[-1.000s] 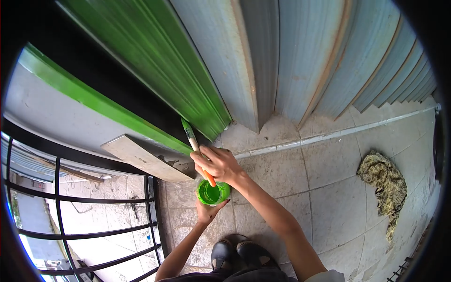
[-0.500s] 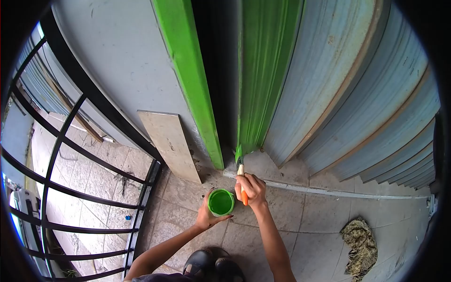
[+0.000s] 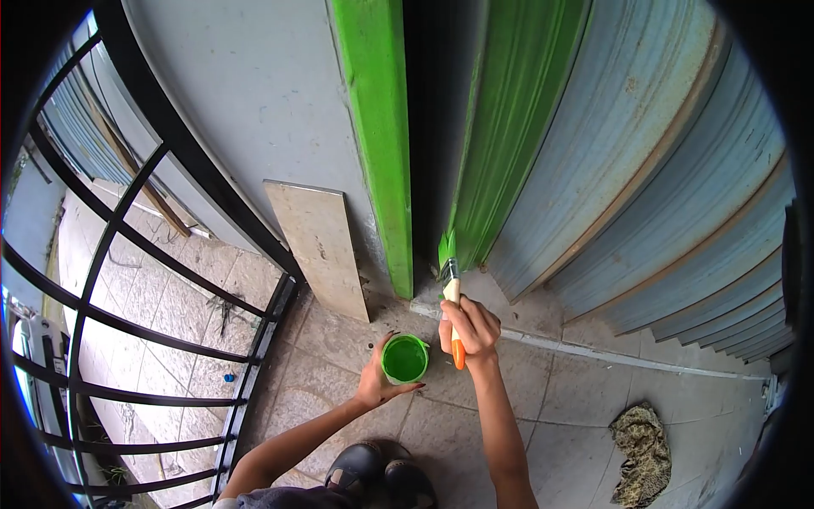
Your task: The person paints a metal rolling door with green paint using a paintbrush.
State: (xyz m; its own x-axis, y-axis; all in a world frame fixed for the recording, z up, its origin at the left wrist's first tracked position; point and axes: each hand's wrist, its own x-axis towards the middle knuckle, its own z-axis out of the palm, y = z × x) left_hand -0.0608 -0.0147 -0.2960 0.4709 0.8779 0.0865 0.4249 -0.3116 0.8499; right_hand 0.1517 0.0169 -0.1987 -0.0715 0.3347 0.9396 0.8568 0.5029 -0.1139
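My right hand [image 3: 471,327] is closed around the handle of a paintbrush [image 3: 452,280], pale with an orange end. Its bristles, coated in green, touch the lower left edge of a green-painted folding door panel [image 3: 517,127]. My left hand [image 3: 377,380] wraps round the side of a tub of green paint [image 3: 405,360], with the open top facing up. Left of the dark gap stands a bright green door post [image 3: 377,144]. Some of the fingers under the tub are hidden.
Unpainted grey-blue folding panels [image 3: 627,144] run off to the right along a floor track [image 3: 593,350]. A board [image 3: 320,246] leans on the wall at left, beside a black barred gate [image 3: 161,242]. A crumpled patterned cloth [image 3: 640,454] lies on the tiles.
The brush and my right hand have shifted slightly up along the panel's edge. The view has turned a little, so the door and post appear further right.
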